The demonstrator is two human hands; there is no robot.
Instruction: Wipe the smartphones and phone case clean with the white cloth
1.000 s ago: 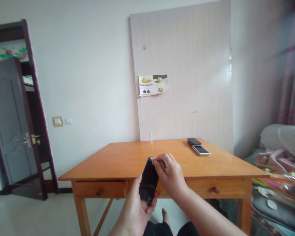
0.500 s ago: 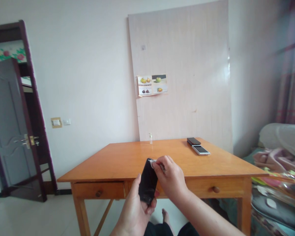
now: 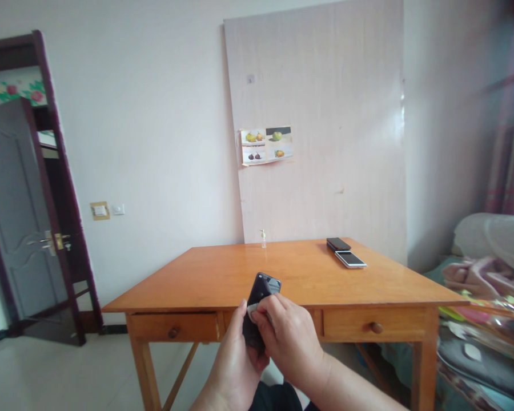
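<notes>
My left hand [image 3: 230, 357] is closed around a black smartphone [image 3: 260, 286], its thumb along the left edge and its fingers beneath. The phone is tilted with its dark glossy face up, in front of the table edge. My right hand [image 3: 290, 337] pinches a small crumpled white wipe [image 3: 252, 309] and presses it on the middle of that face. Whether it is paper or cloth I cannot tell. The right hand hides the phone's lower right part.
The wooden table [image 3: 223, 274] has drawers in front. Two more phones lie at its far right, a white-framed one [image 3: 350, 260] and a black one [image 3: 338, 244]. A clear pump bottle [image 3: 263, 238] stands at the back edge. Bedding [image 3: 484, 277] is piled at right.
My right hand has slid the white wipe from the phone's upper right corner down and left to the middle of the face. My left hand keeps its hold.
</notes>
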